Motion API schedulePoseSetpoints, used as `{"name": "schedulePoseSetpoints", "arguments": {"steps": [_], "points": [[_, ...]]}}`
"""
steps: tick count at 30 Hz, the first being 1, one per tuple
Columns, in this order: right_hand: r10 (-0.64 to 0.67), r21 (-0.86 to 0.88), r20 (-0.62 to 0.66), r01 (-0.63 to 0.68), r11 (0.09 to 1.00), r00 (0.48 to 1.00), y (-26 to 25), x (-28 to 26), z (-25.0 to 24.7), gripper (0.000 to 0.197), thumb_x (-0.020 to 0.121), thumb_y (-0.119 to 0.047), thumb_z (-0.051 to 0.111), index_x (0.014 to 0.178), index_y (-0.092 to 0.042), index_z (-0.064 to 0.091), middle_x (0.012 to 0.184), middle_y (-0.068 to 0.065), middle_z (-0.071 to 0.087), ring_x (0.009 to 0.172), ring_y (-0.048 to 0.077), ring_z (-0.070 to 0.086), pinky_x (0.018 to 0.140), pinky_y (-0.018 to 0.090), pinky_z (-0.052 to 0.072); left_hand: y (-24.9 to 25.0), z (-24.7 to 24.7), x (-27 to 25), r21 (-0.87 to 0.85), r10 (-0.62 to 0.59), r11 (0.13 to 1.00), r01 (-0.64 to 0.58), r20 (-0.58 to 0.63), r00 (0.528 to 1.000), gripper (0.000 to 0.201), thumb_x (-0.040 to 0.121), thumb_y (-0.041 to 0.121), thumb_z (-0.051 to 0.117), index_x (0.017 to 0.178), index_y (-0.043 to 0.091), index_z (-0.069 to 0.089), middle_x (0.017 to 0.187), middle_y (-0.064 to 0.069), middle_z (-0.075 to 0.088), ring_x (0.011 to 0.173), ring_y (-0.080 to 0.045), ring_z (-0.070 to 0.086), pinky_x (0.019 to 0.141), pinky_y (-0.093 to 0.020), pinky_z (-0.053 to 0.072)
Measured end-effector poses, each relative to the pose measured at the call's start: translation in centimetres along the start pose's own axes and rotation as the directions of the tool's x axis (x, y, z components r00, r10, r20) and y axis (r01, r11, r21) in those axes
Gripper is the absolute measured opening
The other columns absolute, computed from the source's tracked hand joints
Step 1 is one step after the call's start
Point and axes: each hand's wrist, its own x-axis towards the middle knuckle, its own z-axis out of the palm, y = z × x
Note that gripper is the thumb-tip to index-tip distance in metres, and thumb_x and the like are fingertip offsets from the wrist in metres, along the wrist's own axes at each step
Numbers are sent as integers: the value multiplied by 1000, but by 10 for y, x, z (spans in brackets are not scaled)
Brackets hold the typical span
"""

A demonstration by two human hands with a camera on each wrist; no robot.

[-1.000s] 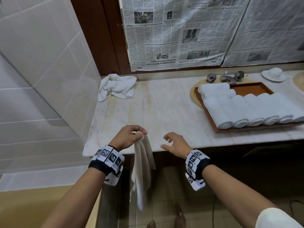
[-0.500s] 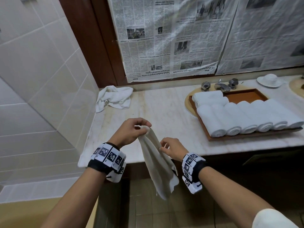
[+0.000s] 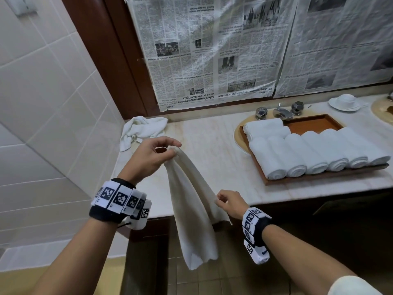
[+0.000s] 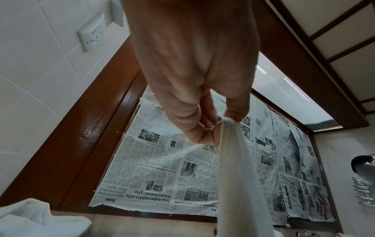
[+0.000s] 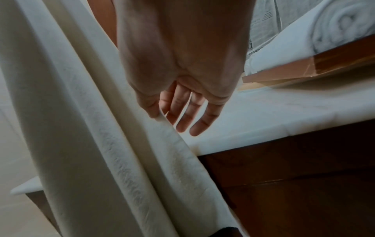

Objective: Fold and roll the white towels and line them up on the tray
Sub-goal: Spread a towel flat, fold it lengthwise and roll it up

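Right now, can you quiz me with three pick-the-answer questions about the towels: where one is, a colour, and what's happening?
1. Where is the crumpled towel?
A on the floor
B on the counter, far left corner
C on a shelf

2. What colour is the tray?
A brown
B blue
C white

3. The held towel is
A rolled up
B hanging loose
C flat on the counter

Answers:
1 B, it lies by the tiled wall.
2 A, bare brown wood shows behind the rolled towels.
3 B, the left hand pinches its top, the right hand its edge.

The left hand [image 3: 148, 155] is raised with fingertips pinched together, while the lower right hand [image 3: 230, 202] pinches with thumb and forefinger, other fingers extended.
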Motion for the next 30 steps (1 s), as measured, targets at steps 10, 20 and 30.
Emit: {"name": "schedulePoseSetpoints", "arguments": {"steps": [10,20,30], "points": [[-41,124,26,38,992,999,-22,-3,-1,12,82,-15,65,91,-21,60,72,-1,61,60,9,46,60,16,40,-5,-47,11,-42,57,996,-73,-301,952,13,88,23,68,97,21,77,95,-4,70,82,-14,60,77,-34,49],[57,-109,-42,-62,992,997,5,-10,-43,12,97,-20,54,86,-21,59,84,1,64,79,20,61,71,30,46,-42,-112,13,-59,-53,998,24,-553,832,15,80,29,63,86,30,77,86,-4,71,78,-18,65,81,-40,55],[-117,-205,-244,66,976,963,-58,9,-171,14,94,-12,60,83,-4,64,78,11,65,69,26,62,57,15,47,-96,-138,-12,203,-63,951,232,-608,792,20,90,26,64,105,17,75,93,-6,72,96,-25,67,93,-36,48]]}}
